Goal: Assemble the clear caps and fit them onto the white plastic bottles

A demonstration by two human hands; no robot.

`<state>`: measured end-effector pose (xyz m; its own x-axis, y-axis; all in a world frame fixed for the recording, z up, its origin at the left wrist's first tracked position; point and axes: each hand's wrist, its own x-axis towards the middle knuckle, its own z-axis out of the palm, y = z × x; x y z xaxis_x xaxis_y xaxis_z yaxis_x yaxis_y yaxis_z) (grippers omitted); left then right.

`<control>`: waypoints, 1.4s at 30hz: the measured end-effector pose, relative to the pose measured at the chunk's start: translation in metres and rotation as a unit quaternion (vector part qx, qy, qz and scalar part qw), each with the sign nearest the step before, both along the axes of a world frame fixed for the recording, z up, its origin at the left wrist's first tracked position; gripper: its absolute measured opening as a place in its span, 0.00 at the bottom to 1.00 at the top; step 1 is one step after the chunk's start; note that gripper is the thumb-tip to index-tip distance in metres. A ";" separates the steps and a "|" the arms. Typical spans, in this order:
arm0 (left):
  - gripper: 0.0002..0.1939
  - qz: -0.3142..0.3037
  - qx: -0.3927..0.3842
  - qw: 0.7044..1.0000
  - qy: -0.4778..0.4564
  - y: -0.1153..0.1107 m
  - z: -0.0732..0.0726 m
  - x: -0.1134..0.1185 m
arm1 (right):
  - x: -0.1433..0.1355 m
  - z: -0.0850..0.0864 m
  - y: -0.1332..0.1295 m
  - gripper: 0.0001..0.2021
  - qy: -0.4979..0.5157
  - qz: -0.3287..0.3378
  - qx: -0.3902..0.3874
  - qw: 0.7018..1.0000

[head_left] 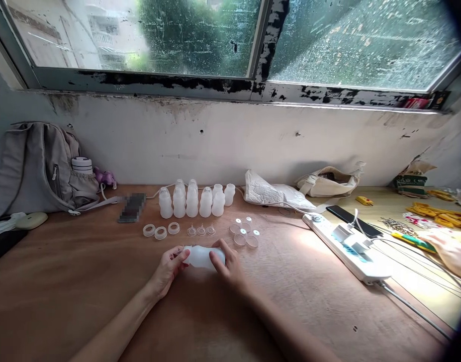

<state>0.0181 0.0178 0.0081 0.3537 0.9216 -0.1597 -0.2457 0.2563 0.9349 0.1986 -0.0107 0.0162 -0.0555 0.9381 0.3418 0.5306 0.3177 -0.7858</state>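
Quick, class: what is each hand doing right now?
Left hand: closed on one end of the white translucent plastic bottle.
Right hand: closed on its other end.

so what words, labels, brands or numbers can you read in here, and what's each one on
No text reads clearly enough to quote.
Green packet: pale characters, too blurred.
Power strip: blue markings, too small.
Red and black item on the window ledge: no legible print.
Held bottle: no lettering that I can make out.
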 end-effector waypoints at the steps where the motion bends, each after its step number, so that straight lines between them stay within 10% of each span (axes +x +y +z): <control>1: 0.15 0.008 0.015 1.000 0.006 0.000 -0.001 0.000 | -0.001 0.001 0.000 0.10 0.018 -0.005 -0.013 1.000; 14: 0.13 0.075 0.097 0.989 0.078 -0.006 -0.002 0.005 | -0.006 -0.004 0.005 0.14 0.222 -0.014 -0.162 0.961; 23: 0.29 0.037 0.005 0.996 -0.081 -0.007 -0.002 0.019 | -0.012 -0.002 -0.004 0.12 0.120 -0.099 -0.058 0.986; 31: 0.21 0.041 -0.022 0.997 -0.064 -0.012 0.000 0.017 | -0.009 -0.005 -0.002 0.15 -0.071 0.090 0.028 0.993; 37: 0.21 0.059 0.004 0.998 0.004 -0.002 0.009 0.004 | 0.055 -0.014 0.031 0.12 -0.225 -0.213 0.102 0.945; 42: 0.21 0.063 0.018 0.997 0.030 -0.002 0.013 0.002 | 0.084 -0.023 0.040 0.10 -0.274 -0.229 0.051 0.933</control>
